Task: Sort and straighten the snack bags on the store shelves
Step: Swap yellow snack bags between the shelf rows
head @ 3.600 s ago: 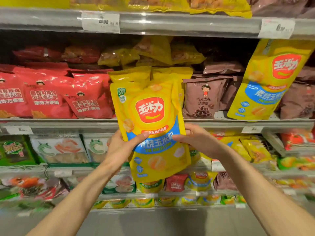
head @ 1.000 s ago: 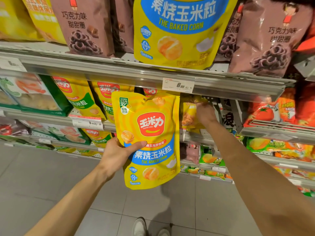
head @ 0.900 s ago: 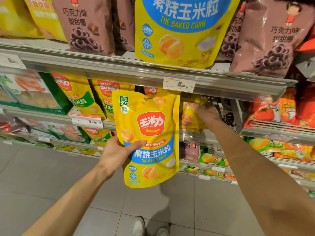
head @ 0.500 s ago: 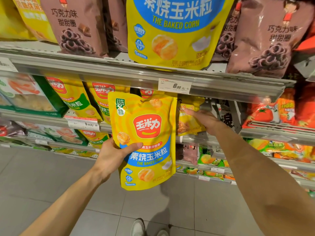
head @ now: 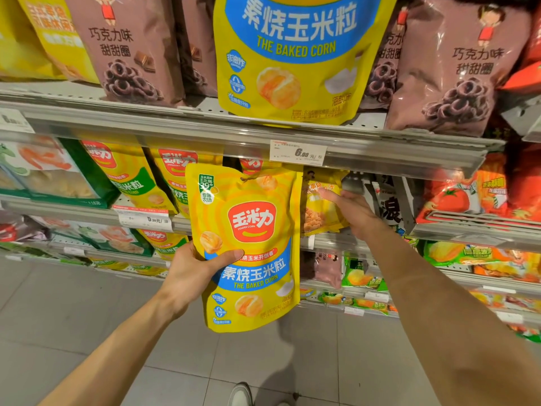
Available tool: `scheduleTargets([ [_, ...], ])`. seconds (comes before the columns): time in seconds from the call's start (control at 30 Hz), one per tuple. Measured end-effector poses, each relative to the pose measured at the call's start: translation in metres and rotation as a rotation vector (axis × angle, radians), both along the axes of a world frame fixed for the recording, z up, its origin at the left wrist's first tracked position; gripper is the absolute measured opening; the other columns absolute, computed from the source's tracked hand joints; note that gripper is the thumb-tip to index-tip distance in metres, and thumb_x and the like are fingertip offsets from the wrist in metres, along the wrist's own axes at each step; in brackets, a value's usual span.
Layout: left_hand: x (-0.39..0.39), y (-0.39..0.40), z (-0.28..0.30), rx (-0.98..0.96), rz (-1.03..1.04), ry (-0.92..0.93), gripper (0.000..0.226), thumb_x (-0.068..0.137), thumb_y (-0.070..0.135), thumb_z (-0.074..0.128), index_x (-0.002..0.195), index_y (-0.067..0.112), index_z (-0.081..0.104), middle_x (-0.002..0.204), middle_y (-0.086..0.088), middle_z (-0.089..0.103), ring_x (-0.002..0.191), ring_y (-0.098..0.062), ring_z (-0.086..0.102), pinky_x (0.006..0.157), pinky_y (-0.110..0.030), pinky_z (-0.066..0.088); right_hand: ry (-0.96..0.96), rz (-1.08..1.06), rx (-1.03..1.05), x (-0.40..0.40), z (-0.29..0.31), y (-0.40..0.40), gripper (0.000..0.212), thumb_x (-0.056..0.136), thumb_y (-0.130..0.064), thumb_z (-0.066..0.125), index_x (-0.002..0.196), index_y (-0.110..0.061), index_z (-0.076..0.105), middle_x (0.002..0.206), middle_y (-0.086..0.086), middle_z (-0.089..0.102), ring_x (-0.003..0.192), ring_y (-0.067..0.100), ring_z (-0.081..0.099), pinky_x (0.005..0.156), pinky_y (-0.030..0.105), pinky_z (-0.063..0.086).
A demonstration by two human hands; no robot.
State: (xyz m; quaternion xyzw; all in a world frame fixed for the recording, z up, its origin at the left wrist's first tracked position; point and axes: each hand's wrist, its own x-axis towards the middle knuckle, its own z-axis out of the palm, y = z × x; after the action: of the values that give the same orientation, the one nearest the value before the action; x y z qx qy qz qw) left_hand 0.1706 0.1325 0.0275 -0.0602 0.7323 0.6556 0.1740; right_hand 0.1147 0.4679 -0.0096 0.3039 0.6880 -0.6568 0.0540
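Observation:
My left hand [head: 193, 273] grips a yellow-and-blue baked corn bag [head: 248, 247] by its left edge, thumb across the front, holding it upright in front of the middle shelf [head: 336, 240]. My right hand [head: 352, 210] reaches under the upper shelf rail, fingers stretched out against a smaller yellow snack bag [head: 320, 206] standing on that shelf. Another blue-banded baked corn bag [head: 295, 57] stands on the upper shelf among brown chocolate ring bags [head: 465, 65].
Green-banded yellow corn bags [head: 128, 177] and a green-white bag [head: 44, 177] stand left on the middle shelf. Orange tomato bags [head: 468, 197] sit at right. A price tag [head: 298, 152] hangs on the upper rail. Lower shelves hold small bags; grey floor tiles and my shoe [head: 240, 394] lie below.
My right hand has loosened its grip on the small yellow bag and its fingers now lie stretched against it. The held corn bag has stayed almost still in my left hand.

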Motion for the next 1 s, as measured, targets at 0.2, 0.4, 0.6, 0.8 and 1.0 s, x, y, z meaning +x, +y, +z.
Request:
scheduleTargets([
  [0.2,-0.001,-0.001,-0.001,-0.008,-0.002,-0.004,0.03,0.078,0.013,0.083,0.104,0.022,0.071,0.094,0.012,0.08,0.085,-0.011,0.077,0.068,-0.023,0.058,0.047,-0.026,-0.019,-0.002,-0.005,0.004,0.108,0.048,-0.068,0.093,0.135,-0.018,0.055,0.136,0.0,0.063,0.119,0.024,0.065,0.108,0.047,0.05],
  [0.4,-0.002,-0.004,-0.001,-0.019,-0.011,-0.005,0.03,0.078,0.015,0.083,0.105,0.022,0.071,0.095,0.01,0.08,0.085,-0.012,0.077,0.071,-0.027,0.058,0.085,0.018,0.105,0.009,0.003,0.009,0.069,0.054,-0.073,0.086,0.103,-0.026,0.076,0.107,-0.002,0.078,0.106,0.023,0.072,0.102,0.046,0.055],
  [0.6,-0.003,-0.006,-0.001,-0.019,-0.03,0.003,0.029,0.079,0.015,0.082,0.105,0.022,0.071,0.095,0.01,0.08,0.085,-0.012,0.077,0.068,-0.025,0.058,0.16,0.009,0.167,0.031,0.021,0.011,0.05,0.081,-0.048,0.08,0.114,-0.012,0.071,0.117,0.013,0.073,0.114,0.031,0.068,0.094,0.039,0.056],
  [0.8,-0.002,-0.005,-0.001,-0.021,-0.025,0.004,0.029,0.078,0.016,0.083,0.104,0.022,0.071,0.092,0.011,0.08,0.083,-0.011,0.077,0.066,-0.024,0.058,0.158,0.038,0.229,0.06,0.024,0.012,0.051,0.086,-0.05,0.075,0.112,-0.008,0.064,0.106,0.001,0.068,0.109,0.021,0.066,0.078,0.021,0.049],
  [1.0,0.0,-0.006,-0.004,-0.037,-0.017,0.006,0.031,0.076,0.019,0.084,0.104,0.022,0.072,0.096,0.007,0.08,0.084,-0.015,0.077,0.072,-0.032,0.058,0.171,-0.012,0.253,0.088,0.032,0.011,0.066,0.071,-0.072,0.076,0.105,-0.016,0.069,0.108,0.011,0.074,0.105,0.035,0.069,0.093,0.05,0.056],
])
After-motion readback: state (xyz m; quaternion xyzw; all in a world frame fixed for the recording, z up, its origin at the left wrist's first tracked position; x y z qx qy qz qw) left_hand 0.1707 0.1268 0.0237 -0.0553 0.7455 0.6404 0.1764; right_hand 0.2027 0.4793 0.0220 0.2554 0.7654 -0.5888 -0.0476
